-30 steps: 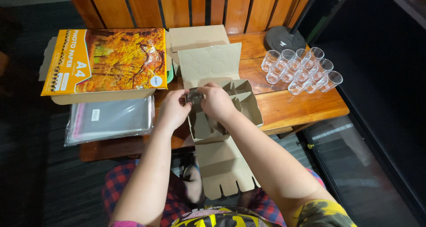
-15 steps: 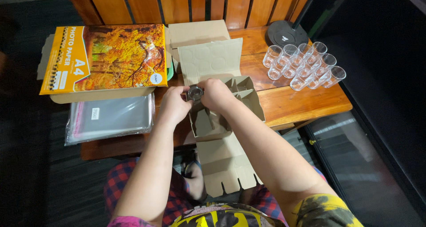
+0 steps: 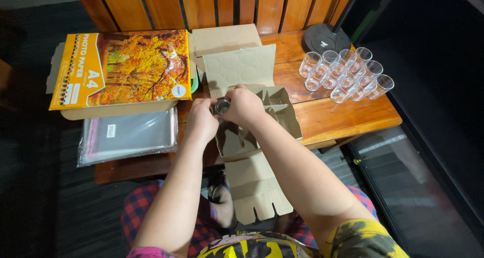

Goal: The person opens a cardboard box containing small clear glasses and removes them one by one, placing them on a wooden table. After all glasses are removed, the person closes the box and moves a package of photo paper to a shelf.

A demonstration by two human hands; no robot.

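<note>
My left hand [image 3: 201, 121] and right hand [image 3: 245, 106] met over the open cardboard box [image 3: 262, 132] on the bench [image 3: 333, 119], fingers of both curled closed around a small glass cup [image 3: 222, 106] held just above the box's divider. More clear cups [image 3: 345, 74] stood well apart at my right.

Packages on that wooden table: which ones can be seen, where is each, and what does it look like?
Paper pack: far left, flat rectangle, orange-yellow autumn-tree picture, orange strip on its left.
Clear plastic sleeves: near left, below the pack, flat stack with a small white label.
Brown cardboard box: centre, flaps open, dividers inside; both hands are at it, left hand, right hand.
Plain cardboard piece: behind the box.
</note>
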